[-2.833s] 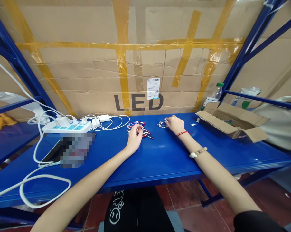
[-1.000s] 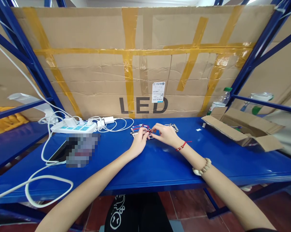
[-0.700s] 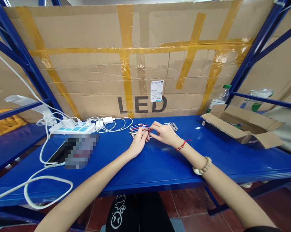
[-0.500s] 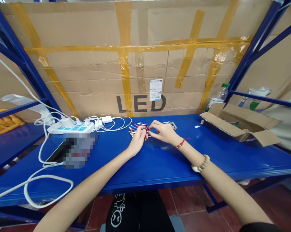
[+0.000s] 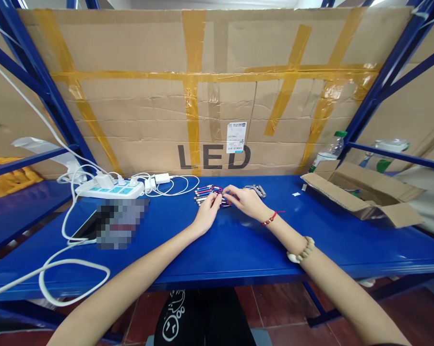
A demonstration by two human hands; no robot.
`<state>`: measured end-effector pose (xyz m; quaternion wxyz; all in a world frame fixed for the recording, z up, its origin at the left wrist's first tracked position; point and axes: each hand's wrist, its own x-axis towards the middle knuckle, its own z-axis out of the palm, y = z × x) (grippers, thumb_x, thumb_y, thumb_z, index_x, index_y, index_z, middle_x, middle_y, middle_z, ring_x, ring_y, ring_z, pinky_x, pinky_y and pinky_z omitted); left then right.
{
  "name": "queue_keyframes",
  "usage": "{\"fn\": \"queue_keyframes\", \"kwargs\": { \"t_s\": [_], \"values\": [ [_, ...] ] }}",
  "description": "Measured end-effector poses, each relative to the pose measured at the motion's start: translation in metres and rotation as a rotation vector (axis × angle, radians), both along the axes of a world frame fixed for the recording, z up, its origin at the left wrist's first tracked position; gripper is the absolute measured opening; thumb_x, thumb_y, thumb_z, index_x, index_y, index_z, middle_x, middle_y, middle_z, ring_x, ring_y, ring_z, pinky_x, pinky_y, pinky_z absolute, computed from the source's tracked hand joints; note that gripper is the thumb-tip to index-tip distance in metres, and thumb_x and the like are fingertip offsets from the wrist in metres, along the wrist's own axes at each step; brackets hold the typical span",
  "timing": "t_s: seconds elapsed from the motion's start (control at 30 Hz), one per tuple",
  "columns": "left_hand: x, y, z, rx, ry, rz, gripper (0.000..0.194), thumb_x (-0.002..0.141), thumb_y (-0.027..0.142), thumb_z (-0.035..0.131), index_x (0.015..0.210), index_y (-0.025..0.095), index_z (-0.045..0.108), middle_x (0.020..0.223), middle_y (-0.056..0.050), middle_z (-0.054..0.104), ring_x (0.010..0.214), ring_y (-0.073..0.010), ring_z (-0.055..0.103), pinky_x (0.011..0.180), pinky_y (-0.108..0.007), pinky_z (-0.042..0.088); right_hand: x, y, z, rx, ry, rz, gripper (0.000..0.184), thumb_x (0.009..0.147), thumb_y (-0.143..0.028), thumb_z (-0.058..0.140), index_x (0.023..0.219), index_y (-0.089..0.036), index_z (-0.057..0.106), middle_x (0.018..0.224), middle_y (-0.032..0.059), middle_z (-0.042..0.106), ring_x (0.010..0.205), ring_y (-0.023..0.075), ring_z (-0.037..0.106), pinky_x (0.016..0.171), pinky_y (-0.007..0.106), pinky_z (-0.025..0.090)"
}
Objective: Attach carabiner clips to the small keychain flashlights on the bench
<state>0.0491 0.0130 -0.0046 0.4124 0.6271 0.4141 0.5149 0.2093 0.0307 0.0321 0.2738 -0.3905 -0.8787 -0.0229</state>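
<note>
My left hand (image 5: pixel 207 212) is pinched closed at the near edge of a pile of small red, blue and silver metal carabiners (image 5: pixel 204 191) on the blue shelf. Its fingertips appear to hold a carabiner, mostly covered by the fingers. Thumb and fingers of my right hand (image 5: pixel 246 202) are pinched together and meet the left fingertips; whatever they grip is too small and hidden to make out. Just behind the right hand lies a small bunch of silver metal pieces with thin loops (image 5: pixel 259 190), partly covered by that hand.
On the left are a white power strip (image 5: pixel 112 190) with tangled cables and a dark flat device (image 5: pixel 90 223). An open cardboard box (image 5: pixel 346 192), a green-capped bottle (image 5: pixel 327 153) and paper scraps (image 5: pixel 296 194) sit on the right. A large taped carton (image 5: pixel 148 115) stands behind.
My right hand has moved left from the silver looped pieces to meet my left hand. Over the last second both hands stay together, with only small finger movements; the view shifts slightly.
</note>
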Motion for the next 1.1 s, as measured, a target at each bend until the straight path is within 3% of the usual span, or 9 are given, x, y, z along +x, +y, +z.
{"fn": "queue_keyframes", "kwargs": {
  "t_s": [0.13,0.27,0.4,0.7,1.1],
  "values": [
    [0.002,-0.003,0.002,-0.028,-0.004,0.029,0.030,0.085,0.047,0.046,0.078,0.018,0.049,0.060,0.005,0.041,0.056,-0.0103,0.040,0.056,-0.024,0.031,-0.001,0.000,-0.002,0.033,0.054,0.039,0.022,0.094,-0.036,0.041,0.100,-0.023,0.059,0.090,0.0020,0.071,0.073,0.0142,0.066,0.061,0.022,0.041],
    [0.003,-0.006,0.006,-0.005,-0.021,0.023,0.030,0.084,0.046,0.047,0.072,0.018,0.047,0.060,0.004,0.041,0.055,-0.0099,0.039,0.056,-0.024,0.032,-0.001,0.000,-0.002,0.082,0.121,0.071,0.023,0.094,-0.034,0.042,0.098,-0.022,0.062,0.098,0.0027,0.070,0.086,0.0138,0.065,0.070,0.022,0.045],
    [0.001,-0.008,0.007,-0.022,0.003,0.011,0.032,0.083,0.046,0.047,0.066,0.019,0.040,0.056,0.005,0.040,0.052,-0.0088,0.035,0.051,-0.022,0.027,0.000,0.000,-0.001,0.139,0.117,0.019,0.024,0.093,-0.034,0.045,0.096,-0.022,0.065,0.095,0.0024,0.070,0.081,0.0127,0.066,0.067,0.021,0.045],
    [-0.002,-0.002,0.004,-0.111,0.039,0.089,0.054,0.082,0.065,0.034,0.055,0.019,0.036,0.052,0.003,0.037,0.050,-0.0098,0.033,0.048,-0.024,0.021,0.000,0.000,-0.003,0.184,0.053,0.073,0.029,0.094,-0.037,0.041,0.100,-0.022,0.066,0.096,0.0039,0.069,0.083,0.0129,0.065,0.065,0.021,0.046],
    [0.001,-0.008,0.010,-0.020,-0.005,0.100,0.040,0.082,0.049,0.048,0.057,0.018,0.041,0.051,0.006,0.037,0.050,-0.0085,0.032,0.052,-0.024,0.025,0.002,0.002,-0.003,0.161,0.080,0.113,0.025,0.093,-0.033,0.045,0.101,-0.022,0.066,0.097,0.0032,0.071,0.087,0.0143,0.067,0.070,0.022,0.048]
  ]
}}
